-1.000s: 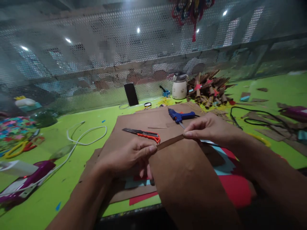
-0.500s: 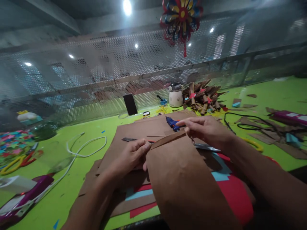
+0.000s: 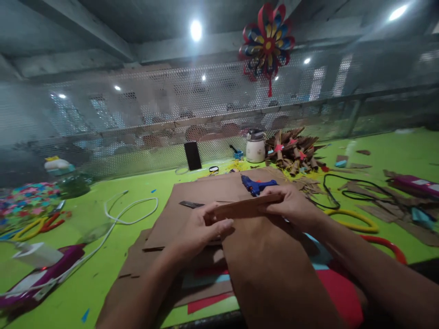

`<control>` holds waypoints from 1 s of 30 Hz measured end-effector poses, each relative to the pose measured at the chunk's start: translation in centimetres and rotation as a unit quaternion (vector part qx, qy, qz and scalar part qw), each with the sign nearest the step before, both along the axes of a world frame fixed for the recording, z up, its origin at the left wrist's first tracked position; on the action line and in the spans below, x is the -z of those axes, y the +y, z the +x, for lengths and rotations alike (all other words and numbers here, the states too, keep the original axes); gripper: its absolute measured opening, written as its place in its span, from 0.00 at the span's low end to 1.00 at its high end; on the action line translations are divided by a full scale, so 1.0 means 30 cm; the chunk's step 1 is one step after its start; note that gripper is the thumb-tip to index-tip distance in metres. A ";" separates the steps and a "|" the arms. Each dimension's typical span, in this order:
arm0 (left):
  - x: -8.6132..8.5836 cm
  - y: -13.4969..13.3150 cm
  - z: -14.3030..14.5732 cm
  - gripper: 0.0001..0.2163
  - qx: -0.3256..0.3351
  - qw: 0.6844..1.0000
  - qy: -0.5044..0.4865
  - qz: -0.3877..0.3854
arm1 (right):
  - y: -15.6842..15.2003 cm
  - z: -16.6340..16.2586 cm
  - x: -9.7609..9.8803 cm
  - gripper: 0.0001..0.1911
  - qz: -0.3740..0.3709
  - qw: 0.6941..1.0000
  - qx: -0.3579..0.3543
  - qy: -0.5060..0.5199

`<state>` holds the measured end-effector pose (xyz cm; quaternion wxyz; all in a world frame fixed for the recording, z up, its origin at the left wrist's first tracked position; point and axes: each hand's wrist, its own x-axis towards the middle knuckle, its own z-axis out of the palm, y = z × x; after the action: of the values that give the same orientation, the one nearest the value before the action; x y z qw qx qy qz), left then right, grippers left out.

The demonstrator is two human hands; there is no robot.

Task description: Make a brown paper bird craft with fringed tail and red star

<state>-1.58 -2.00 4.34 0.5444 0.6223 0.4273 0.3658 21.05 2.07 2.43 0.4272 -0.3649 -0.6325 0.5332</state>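
Both hands grip a sheet of brown paper (image 3: pixel 267 260) by its folded far edge. My left hand (image 3: pixel 206 226) pinches the left end of the fold, thumb on the near side. At the right end, my right hand (image 3: pixel 291 208) has its thumb on the near face and its fingers behind. The narrow folded strip stands up between them, and the sheet hangs down toward me. Just beyond my right hand lies a blue glue gun (image 3: pixel 255 185). A dark blade (image 3: pixel 190 204) shows past my left hand, on the brown cardboard (image 3: pixel 206 189).
Red paper (image 3: pixel 338 292) and light blue pieces lie under the sheet. Yellow-handled scissors (image 3: pixel 360 221) and a red handle (image 3: pixel 387 244) are at right, near a black cord. A white cable (image 3: pixel 132 224) and purple power strip (image 3: pixel 65 260) lie left. A white jar (image 3: pixel 255 148) stands behind.
The paper's folded edge now stands higher. My right hand has shifted its grip, thumb now on the near face, and my left thumb lies along the fold. The view has tilted up slightly.
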 end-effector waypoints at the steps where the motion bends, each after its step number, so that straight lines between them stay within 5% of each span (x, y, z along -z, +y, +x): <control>1: 0.002 -0.001 0.000 0.14 0.002 1.000 0.006 0.005 | -0.002 -0.001 -0.003 0.10 -0.008 1.000 -0.001 0.004; 30: 0.021 -0.002 -0.004 0.12 0.015 0.996 -0.048 -0.071 | -0.007 0.014 -0.004 0.14 -0.066 0.994 -0.050 0.066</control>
<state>-1.70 -2.05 3.71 0.6125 0.5704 0.4163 0.3553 21.45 1.85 2.56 0.4155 -0.3239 -0.5838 0.6178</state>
